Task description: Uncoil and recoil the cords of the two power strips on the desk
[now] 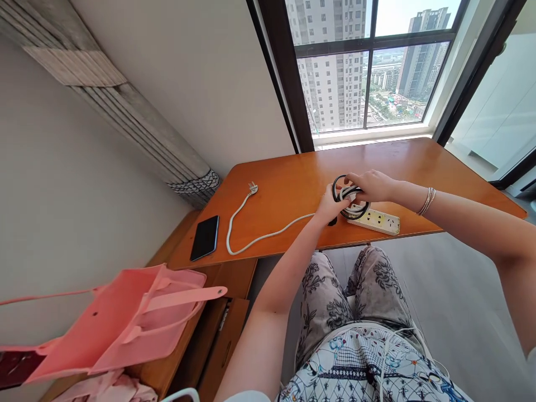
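Black and white cables [355, 209] are bunched in loops between my two hands, just over the desk's front half. My left hand [329, 204] is closed round the left side of the loops. From the right, my right hand [371, 185] pinches the top of the same bundle. Partly behind the loops lies a white power strip [379, 220] with several sockets. Its white cord [268, 240] runs left across the desk, curves back and ends in a plug [253, 188]. A small black piece hangs below the bundle by my left hand.
A dark phone [205, 238] lies at the left end of the brown desk [276, 195]. Left of it, an open pink bag [125, 318] rests on a lower wooden cabinet [218, 329]. A window [368, 72] stands behind the desk, with a curtain [138, 123] to the left.
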`<state>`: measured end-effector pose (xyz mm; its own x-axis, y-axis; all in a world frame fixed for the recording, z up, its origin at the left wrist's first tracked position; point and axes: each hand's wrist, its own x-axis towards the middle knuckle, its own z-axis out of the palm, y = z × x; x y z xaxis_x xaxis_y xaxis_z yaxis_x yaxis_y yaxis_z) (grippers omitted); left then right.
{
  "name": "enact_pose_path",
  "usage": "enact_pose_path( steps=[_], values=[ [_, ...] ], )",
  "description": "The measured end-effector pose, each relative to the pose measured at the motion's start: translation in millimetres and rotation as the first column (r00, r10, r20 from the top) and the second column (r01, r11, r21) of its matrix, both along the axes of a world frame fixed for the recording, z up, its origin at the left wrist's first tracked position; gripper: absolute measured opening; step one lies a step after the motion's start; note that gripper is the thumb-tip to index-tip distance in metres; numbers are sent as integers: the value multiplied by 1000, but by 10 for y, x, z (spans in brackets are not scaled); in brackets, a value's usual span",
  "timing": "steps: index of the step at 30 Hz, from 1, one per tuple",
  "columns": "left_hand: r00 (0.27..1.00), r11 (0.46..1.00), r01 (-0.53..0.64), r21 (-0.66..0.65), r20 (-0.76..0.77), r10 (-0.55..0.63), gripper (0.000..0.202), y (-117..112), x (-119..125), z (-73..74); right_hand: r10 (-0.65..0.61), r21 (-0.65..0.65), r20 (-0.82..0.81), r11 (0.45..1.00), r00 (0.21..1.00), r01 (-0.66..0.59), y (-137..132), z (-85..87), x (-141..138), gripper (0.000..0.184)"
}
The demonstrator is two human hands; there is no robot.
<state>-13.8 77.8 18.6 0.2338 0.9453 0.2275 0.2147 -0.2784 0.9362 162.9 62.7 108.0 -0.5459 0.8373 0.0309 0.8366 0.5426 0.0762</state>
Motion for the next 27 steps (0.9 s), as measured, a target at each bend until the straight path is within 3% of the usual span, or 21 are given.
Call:
enact_pose_path(
  steps=[2,4,8,10,15,18,21,24,27],
  values=[
    [995,996,-86,19,-55,87,71,-33,3,33,-44,-34,-74,999,996,42,-13,-15,16,47],
    [989,994,-87,67,-112,94,79,-67,16,62,-68,-76,-166,996,984,56,-22,-39,45,46],
    [985,980,-52,194,-153,83,53,-89,49,106,-151,-248,-383,967,912,56,-53,-83,111,46],
    [984,981,-48,189,-162,79,42,-72,57,119,-208,-317,-498,947,842,47,-71,-110,141,47],
    [994,991,5,133,-105,9,25,-22,67,101,-220,-323,-660,946,719,-7,-68,-254,217,49],
    [999,991,9,135,-47,-3,19,-24,82,56,-144,-226,-668,974,730,-15,-76,-352,264,46],
    [1000,991,13,130,-8,-12,15,-42,104,19,-32,51,-539,996,842,70,-134,-407,297,35],
    [1000,992,-2,124,5,1,13,-56,124,4,50,331,-311,942,949,59,-214,-421,298,21],
    [1000,991,-11,131,23,8,12,-65,137,0,79,444,-151,896,985,-4,-275,-418,269,30]
  ],
)
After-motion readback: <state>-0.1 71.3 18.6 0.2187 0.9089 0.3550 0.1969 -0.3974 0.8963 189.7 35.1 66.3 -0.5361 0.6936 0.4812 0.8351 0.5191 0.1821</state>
